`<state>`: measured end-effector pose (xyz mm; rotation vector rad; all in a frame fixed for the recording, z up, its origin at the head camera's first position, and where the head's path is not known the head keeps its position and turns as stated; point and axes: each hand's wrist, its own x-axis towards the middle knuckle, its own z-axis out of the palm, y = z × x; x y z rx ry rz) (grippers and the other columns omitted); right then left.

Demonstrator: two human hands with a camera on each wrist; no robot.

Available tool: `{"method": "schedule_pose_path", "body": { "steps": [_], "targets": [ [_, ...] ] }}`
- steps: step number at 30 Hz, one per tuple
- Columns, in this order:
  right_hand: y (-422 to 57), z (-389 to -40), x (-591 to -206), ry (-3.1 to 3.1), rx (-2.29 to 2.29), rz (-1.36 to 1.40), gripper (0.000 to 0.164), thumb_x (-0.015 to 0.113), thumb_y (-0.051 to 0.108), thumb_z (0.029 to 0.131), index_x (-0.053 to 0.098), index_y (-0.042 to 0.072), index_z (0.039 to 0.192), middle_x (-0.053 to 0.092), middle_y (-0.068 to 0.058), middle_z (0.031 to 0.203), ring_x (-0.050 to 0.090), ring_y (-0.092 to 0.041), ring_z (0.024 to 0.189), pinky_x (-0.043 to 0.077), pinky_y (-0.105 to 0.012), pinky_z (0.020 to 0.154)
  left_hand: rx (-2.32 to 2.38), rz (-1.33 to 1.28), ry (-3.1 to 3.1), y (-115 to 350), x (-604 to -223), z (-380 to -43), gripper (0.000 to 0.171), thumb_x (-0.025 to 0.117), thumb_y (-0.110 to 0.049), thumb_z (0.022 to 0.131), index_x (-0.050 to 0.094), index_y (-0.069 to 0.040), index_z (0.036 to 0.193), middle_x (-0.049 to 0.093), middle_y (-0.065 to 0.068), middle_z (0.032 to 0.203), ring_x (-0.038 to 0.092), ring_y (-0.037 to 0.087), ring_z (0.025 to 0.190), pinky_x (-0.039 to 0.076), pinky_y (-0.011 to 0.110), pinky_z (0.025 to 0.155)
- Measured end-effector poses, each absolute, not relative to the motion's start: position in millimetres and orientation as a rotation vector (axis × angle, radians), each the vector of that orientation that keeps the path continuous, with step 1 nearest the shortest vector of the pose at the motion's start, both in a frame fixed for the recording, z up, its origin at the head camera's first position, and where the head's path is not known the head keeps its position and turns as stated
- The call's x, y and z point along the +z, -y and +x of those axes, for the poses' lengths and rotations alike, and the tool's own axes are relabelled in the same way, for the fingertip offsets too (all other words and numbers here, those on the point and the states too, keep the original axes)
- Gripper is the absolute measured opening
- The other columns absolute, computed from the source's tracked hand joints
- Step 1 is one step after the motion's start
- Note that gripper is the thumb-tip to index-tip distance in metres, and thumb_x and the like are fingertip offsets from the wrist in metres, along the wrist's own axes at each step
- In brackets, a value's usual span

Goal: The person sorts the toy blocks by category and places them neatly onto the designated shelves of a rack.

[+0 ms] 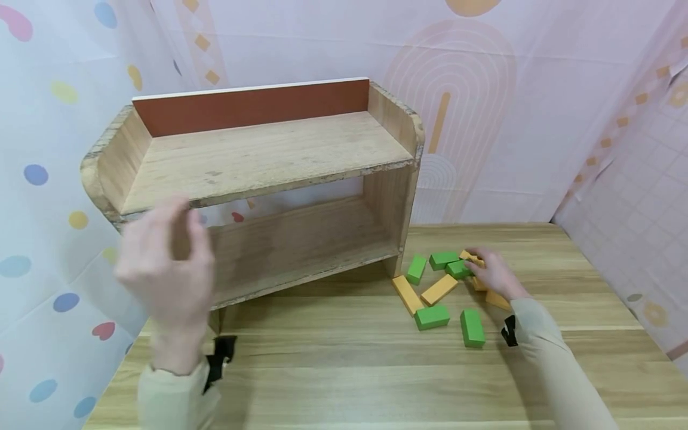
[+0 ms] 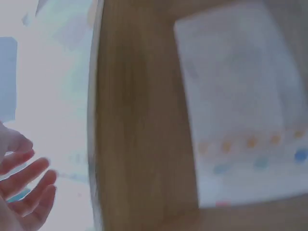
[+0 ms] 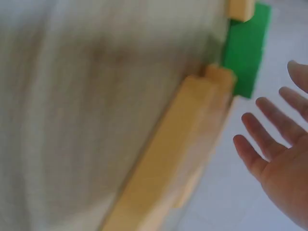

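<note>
Raised in front of the wooden shelf [image 1: 279, 152], my left hand [image 1: 166, 269] is blurred and holds nothing. Its fingers [image 2: 26, 178] curl loosely in the left wrist view, apart from the shelf's boards. At the right, my right hand [image 1: 497, 276] reaches over a pile of wooden blocks. Its fingertips overlap a green block [image 1: 458, 269] and a yellow block [image 1: 467, 255] in the head view. The right wrist view shows its fingers [image 3: 269, 134] spread and relaxed, beside a long yellow block [image 3: 163, 149] and a green block [image 3: 246, 53].
Several more green and yellow blocks lie scattered on the wood-grain table [image 1: 333, 370], among them a green block [image 1: 472, 328] nearest the front and a yellow block [image 1: 408, 294] by the shelf's foot. Behind hangs a patterned cloth [image 1: 301, 36].
</note>
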<state>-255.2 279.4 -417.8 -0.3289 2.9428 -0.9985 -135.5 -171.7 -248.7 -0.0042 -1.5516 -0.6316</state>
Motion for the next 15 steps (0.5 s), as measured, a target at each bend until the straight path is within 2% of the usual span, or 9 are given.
{"method": "schedule_pose_path", "body": {
  "steps": [2,5,9,13,15],
  "targets": [
    [-283,-255,-421,-2.926,-0.984,-0.324,0.049,0.05,0.016,0.097,0.039,-0.006,0.14,0.041,-0.033,0.14,0.041,-0.05,0.127,0.038,-0.06,0.101,-0.666,0.084,1.462,184,-235,-137,0.02,0.062,-0.016,0.084,0.073,-0.005,0.095,0.074,0.01,0.095,0.065,0.033,0.091,0.043,0.023,0.085],
    [-286,-257,-424,-2.928,-0.948,-0.338,0.048,0.053,0.014,0.096,0.042,-0.005,0.139,0.045,-0.033,0.137,0.045,-0.05,0.124,0.041,-0.059,0.098,-0.693,0.189,1.43,205,-220,-139,0.022,0.061,-0.018,0.082,0.073,-0.01,0.098,0.072,-0.002,0.103,0.064,0.016,0.101,0.043,0.018,0.086],
    [-287,-260,-426,-2.924,-0.928,-0.36,0.047,0.055,0.012,0.094,0.045,-0.004,0.137,0.046,-0.033,0.136,0.045,-0.05,0.124,0.038,-0.061,0.1,-0.676,0.277,1.545,233,-211,-141,0.025,0.059,-0.022,0.084,0.072,-0.021,0.105,0.066,-0.019,0.103,0.056,-0.011,0.095,0.039,0.007,0.081],
    [-288,-263,-427,-2.932,-0.922,-0.394,0.046,0.057,0.008,0.092,0.047,-0.004,0.135,0.046,-0.032,0.136,0.045,-0.051,0.123,0.036,-0.062,0.102,-0.67,0.341,1.686,250,-206,-143,0.03,0.059,-0.03,0.085,0.068,-0.026,0.112,0.064,-0.023,0.107,0.046,-0.023,0.086,0.039,0.004,0.08],
    [-288,-265,-427,-2.94,-0.916,-0.403,0.045,0.057,0.006,0.091,0.049,-0.003,0.134,0.047,-0.031,0.136,0.046,-0.051,0.123,0.035,-0.062,0.102,-0.673,0.383,1.739,255,-203,-144,0.033,0.058,-0.034,0.085,0.067,-0.027,0.116,0.064,-0.017,0.113,0.047,-0.023,0.085,0.039,0.004,0.08]
  ]
}}
